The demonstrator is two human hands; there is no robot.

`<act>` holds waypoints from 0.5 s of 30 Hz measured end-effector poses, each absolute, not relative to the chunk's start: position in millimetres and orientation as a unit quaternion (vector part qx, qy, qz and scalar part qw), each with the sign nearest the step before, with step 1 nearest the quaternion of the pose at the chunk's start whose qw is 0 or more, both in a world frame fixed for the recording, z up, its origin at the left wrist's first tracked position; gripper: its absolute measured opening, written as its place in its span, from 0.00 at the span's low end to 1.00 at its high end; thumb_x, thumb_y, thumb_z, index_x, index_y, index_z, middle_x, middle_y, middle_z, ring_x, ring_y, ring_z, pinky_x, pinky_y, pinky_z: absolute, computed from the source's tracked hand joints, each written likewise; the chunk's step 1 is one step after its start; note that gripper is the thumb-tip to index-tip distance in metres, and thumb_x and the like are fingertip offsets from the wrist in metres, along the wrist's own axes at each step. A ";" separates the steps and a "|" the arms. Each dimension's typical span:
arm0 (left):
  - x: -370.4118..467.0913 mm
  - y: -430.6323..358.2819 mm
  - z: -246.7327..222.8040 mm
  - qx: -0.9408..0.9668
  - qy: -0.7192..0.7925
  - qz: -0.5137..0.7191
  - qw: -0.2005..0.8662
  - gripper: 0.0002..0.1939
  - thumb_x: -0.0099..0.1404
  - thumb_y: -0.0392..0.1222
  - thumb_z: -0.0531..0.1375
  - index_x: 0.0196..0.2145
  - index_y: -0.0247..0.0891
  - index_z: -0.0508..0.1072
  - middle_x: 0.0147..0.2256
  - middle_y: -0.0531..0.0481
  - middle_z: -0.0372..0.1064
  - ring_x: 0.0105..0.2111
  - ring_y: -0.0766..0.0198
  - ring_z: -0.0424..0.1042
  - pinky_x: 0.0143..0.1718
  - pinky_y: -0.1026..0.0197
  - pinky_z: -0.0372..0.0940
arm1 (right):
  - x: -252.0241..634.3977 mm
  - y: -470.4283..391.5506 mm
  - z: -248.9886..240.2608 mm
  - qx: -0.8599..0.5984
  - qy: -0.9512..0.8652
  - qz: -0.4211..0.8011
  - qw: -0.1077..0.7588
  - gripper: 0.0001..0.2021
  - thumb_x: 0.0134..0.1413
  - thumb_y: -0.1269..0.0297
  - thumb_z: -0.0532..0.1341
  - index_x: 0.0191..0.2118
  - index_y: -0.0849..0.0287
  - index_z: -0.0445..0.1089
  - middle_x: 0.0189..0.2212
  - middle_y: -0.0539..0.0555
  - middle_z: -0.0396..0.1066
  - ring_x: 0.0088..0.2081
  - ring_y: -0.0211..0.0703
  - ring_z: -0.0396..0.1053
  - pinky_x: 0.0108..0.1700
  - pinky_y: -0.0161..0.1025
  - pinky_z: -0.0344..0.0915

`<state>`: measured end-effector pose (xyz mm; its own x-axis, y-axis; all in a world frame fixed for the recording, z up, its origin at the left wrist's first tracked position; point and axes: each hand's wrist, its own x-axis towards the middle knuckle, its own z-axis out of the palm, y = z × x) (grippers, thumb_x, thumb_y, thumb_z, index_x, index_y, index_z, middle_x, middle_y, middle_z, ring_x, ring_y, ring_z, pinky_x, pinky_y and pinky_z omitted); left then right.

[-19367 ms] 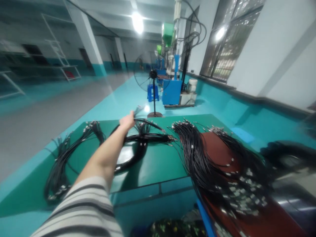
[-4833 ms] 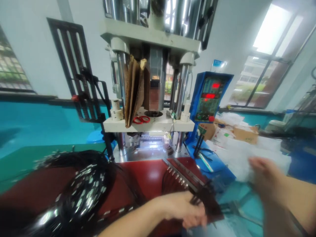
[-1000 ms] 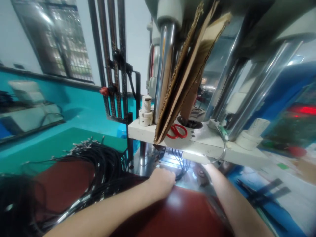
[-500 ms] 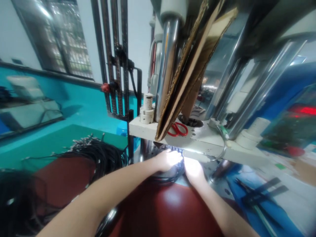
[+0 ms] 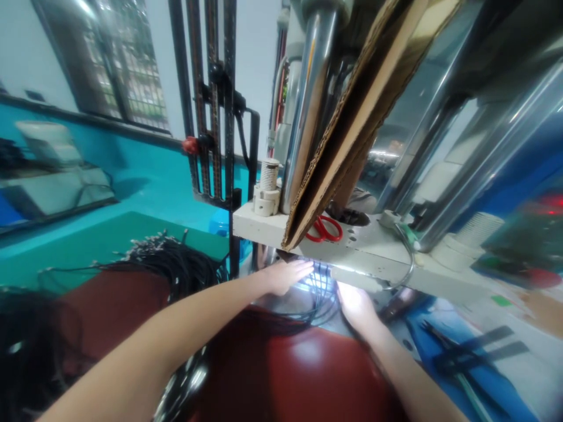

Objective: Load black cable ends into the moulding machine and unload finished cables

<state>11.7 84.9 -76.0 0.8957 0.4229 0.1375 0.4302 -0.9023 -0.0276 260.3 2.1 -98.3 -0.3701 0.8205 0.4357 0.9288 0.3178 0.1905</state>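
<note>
My left hand (image 5: 285, 278) reaches under the front edge of the machine's pale plate (image 5: 259, 226), fingers stretched out over the brightly lit work area. Several thin black cables (image 5: 319, 296) run out of that lit area and curve down to the left between my hands. My right hand (image 5: 355, 300) is on the right of the cables, close to the plate's underside. Glare washes it out and its fingertips are hidden, so its grip cannot be made out.
Red-handled scissors (image 5: 325, 229) and upright cardboard (image 5: 338, 140) rest on the plate between metal columns. A large bundle of black cables (image 5: 176, 264) lies at left on a green surface (image 5: 132, 231). Dark pliers (image 5: 440, 337) lie on blue material at right.
My left hand has drawn left, away from my right hand. The gap between them is wider, showing the cables and lit surface. The camera view has shifted slightly.
</note>
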 end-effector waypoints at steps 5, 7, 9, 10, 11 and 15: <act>15.2 89.3 -71.8 -0.976 -0.204 -0.059 0.051 0.30 0.55 0.27 0.49 0.56 0.36 0.52 0.59 0.44 0.47 0.58 0.60 0.45 0.56 0.55 0.46 | 258.8 0.7 -92.3 -0.543 -0.810 -0.194 0.107 0.19 0.54 0.76 0.44 0.45 0.66 0.68 0.43 0.62 0.70 0.45 0.48 0.66 0.52 0.44 0.59; 15.6 88.5 -69.7 -0.975 -0.204 -0.062 0.059 0.28 0.56 0.27 0.48 0.55 0.34 0.54 0.58 0.42 0.49 0.58 0.59 0.46 0.56 0.55 0.46 | 257.1 0.1 -89.9 -0.548 -0.808 -0.189 0.105 0.20 0.53 0.77 0.44 0.46 0.67 0.68 0.43 0.62 0.69 0.46 0.48 0.66 0.52 0.43 0.59; 16.6 85.3 -68.1 -0.972 -0.219 -0.060 0.061 0.27 0.56 0.27 0.48 0.55 0.32 0.53 0.58 0.41 0.49 0.58 0.58 0.46 0.56 0.54 0.45 | 255.4 0.1 -88.5 -0.554 -0.805 -0.185 0.106 0.20 0.51 0.78 0.45 0.46 0.68 0.68 0.43 0.63 0.69 0.46 0.49 0.66 0.52 0.44 0.59; 17.9 82.9 -67.0 -0.970 -0.228 -0.061 0.059 0.28 0.56 0.28 0.48 0.56 0.32 0.52 0.58 0.41 0.48 0.58 0.58 0.46 0.56 0.54 0.45 | 254.8 0.4 -88.2 -0.556 -0.804 -0.183 0.107 0.20 0.50 0.78 0.46 0.46 0.68 0.68 0.43 0.62 0.69 0.46 0.50 0.66 0.52 0.44 0.59; 20.2 80.3 -65.5 -0.969 -0.233 -0.065 0.054 0.29 0.56 0.29 0.49 0.56 0.33 0.51 0.59 0.41 0.47 0.58 0.57 0.46 0.56 0.53 0.45 | 254.3 0.7 -88.1 -0.558 -0.803 -0.180 0.108 0.20 0.50 0.78 0.46 0.46 0.68 0.68 0.43 0.62 0.69 0.46 0.50 0.66 0.51 0.45 0.59; 40.6 69.7 -55.2 -0.975 -0.195 -0.108 0.017 0.31 0.54 0.32 0.53 0.56 0.34 0.52 0.58 0.42 0.48 0.57 0.56 0.49 0.56 0.56 0.46 | 254.7 2.2 -88.7 -0.561 -0.802 -0.175 0.108 0.20 0.48 0.79 0.47 0.45 0.66 0.68 0.43 0.61 0.70 0.45 0.50 0.66 0.50 0.44 0.60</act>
